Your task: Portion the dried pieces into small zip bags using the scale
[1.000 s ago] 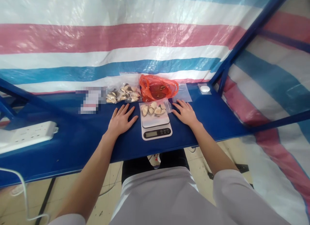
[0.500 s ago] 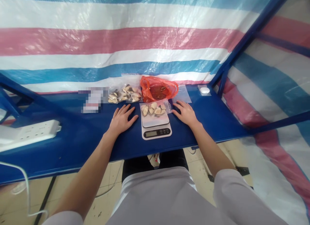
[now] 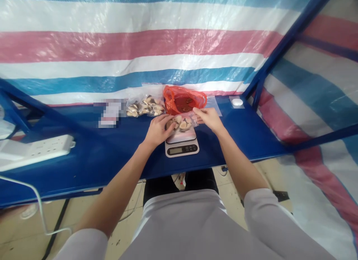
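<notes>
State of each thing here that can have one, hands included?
Clear bag, part-filled, over the scale
Left hand, on the bag's left side
Right hand, holding its right end
Scale, display unreadable
Red bag, mouth open
Back bags, filled
Spare bag, flat
White rounded thing, state unclear
Power strip, right-end sockets vacant

Left fingers (image 3: 163,119) cover part of the nearest bag (image 3: 185,124). Scale display (image 3: 176,150) is unreadable. The left edge cuts the power strip (image 3: 46,149).
</notes>
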Demonstrator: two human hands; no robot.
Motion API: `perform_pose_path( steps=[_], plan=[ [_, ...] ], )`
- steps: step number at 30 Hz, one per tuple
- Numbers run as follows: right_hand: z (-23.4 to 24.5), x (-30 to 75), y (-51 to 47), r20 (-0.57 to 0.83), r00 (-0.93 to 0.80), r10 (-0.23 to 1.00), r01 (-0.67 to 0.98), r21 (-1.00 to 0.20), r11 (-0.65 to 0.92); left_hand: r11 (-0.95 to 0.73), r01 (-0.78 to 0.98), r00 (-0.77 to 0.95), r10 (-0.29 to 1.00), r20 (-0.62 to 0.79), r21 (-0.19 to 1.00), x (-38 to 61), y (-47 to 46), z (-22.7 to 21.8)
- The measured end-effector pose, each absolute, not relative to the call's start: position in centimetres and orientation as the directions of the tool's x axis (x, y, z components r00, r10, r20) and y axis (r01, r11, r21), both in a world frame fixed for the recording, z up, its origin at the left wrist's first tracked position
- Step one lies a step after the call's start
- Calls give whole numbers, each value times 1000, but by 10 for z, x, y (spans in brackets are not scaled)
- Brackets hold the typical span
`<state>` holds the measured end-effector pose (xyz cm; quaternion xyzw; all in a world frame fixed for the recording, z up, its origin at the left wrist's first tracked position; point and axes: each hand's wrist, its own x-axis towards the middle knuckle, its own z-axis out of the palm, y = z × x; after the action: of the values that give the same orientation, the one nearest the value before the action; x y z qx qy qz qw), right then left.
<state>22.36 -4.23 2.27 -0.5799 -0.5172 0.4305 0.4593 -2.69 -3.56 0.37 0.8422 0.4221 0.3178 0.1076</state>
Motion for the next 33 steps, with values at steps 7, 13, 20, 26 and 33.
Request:
perform_pose_path(
  steps=[7, 13, 20, 26, 33],
  plan=[
    [40, 215, -34, 1, -50, 999, 247, -969, 14, -597, 644, 415, 798, 436, 479, -27, -34, -2],
    [69, 207, -23, 202, -267, 942, 243, -932, 269, -504, 680, 321, 857, 403, 533, -31, -26, 3],
    [95, 204, -9, 320, -284, 904, 191, -905, 380, -463, 570, 287, 886, 363, 679, -34, -2, 16],
    [90, 206, 7, 390, -202, 898, 108, -903, 416, -230, 116, 152, 965, 212, 966, -27, 6, 26],
    [71, 195, 27, 322, -110, 940, -42, -947, 320, 18, -482, 40, 999, 1, 876, -5, 3, 38]
  ],
)
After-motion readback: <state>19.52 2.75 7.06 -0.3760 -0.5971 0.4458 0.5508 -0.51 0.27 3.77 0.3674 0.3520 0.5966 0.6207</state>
